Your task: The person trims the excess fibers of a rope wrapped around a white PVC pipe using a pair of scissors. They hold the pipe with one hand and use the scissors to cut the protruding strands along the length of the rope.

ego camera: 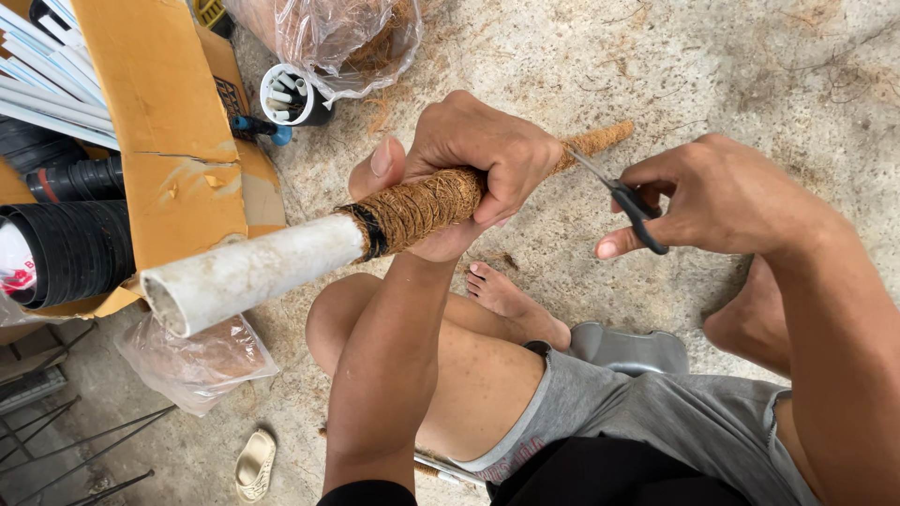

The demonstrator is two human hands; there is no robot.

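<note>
The left hand point(473, 164) is wrapped tightly around a long white plastic pipe whose far length is bound in brown coconut-fibre rope point(417, 208), gripping it at the fibre-covered part with the thumb raised along the near side. The bare white end of the pipe points toward the camera at lower left, and a black band point(367, 232) rings it where the fibre wrapping begins; the tapered fibre tip sticks out past the knuckles toward upper right. The pole is held in the air above the person's bent knees, slanting over the rough grey concrete floor point(731, 66).

The right hand point(722, 197) is closed on a pair of black-handled metal scissors point(623, 197), fingers through the loops, with the blades aimed at the fibre just beyond the left hand's knuckles, touching or almost touching it.

The person squats barefoot in grey shorts point(675, 412), beside a grey slipper point(628, 349). At left stands a brown cardboard box point(169, 112) holding stacked black plastic pots point(70, 245) and thin white tubes point(42, 75). A clear plastic bag of coconut fibre point(342, 37) lies at the top, another crumpled clear bag point(192, 361) lies below the pipe end, and a beige sandal point(253, 464) sits near the bottom edge
</note>
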